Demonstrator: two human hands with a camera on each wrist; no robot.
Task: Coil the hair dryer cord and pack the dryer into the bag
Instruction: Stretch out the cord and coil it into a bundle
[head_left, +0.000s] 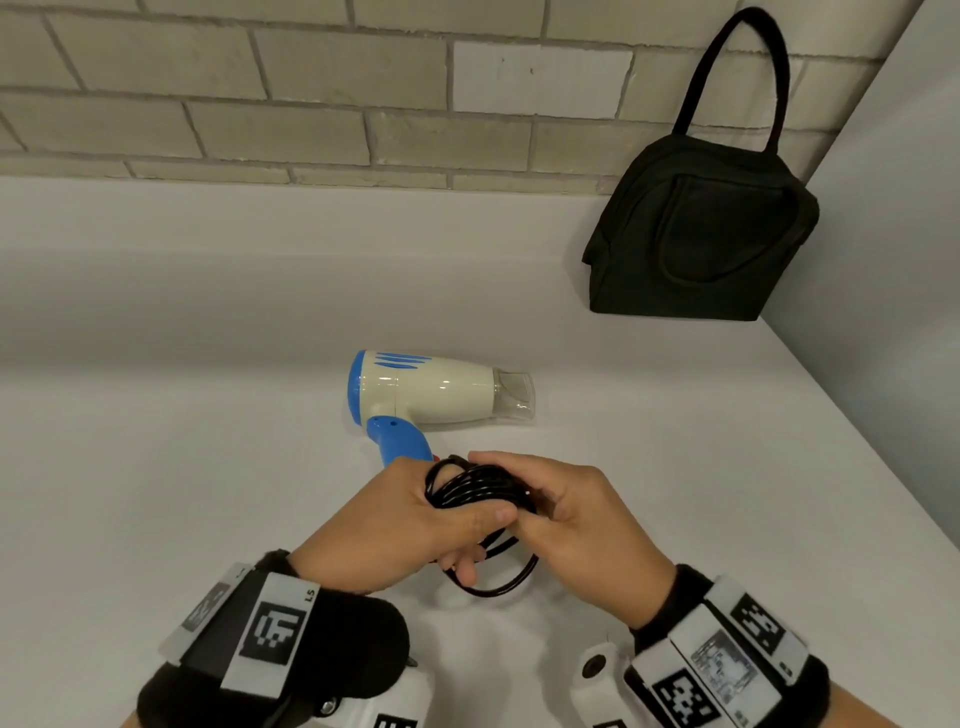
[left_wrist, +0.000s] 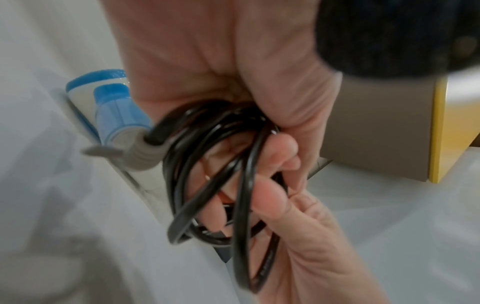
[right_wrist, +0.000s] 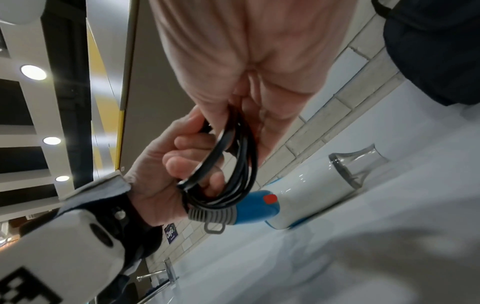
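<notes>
The hair dryer (head_left: 431, 389) lies on its side on the white counter (head_left: 182, 441), cream body, blue rear and handle, clear nozzle pointing right. Its black cord (head_left: 475, 491) is gathered in several loops just in front of the handle. My left hand (head_left: 447, 525) grips the bundle with the loops wound round its fingers and the thumb on top. From the right, my right hand (head_left: 550, 509) holds the same coil, fingers curled over it. One loop hangs below the hands. In the right wrist view the cord (right_wrist: 241, 164) runs into the grey strain relief at the dryer's (right_wrist: 311, 185) handle. The black bag (head_left: 701, 234) stands upright at the back right.
A tiled wall (head_left: 311, 104) runs behind the counter, and a plain side wall (head_left: 883, 234) closes the right, with the bag in that corner. A faucet (right_wrist: 166, 271) shows far left in the right wrist view. Bare counter lies left of the dryer.
</notes>
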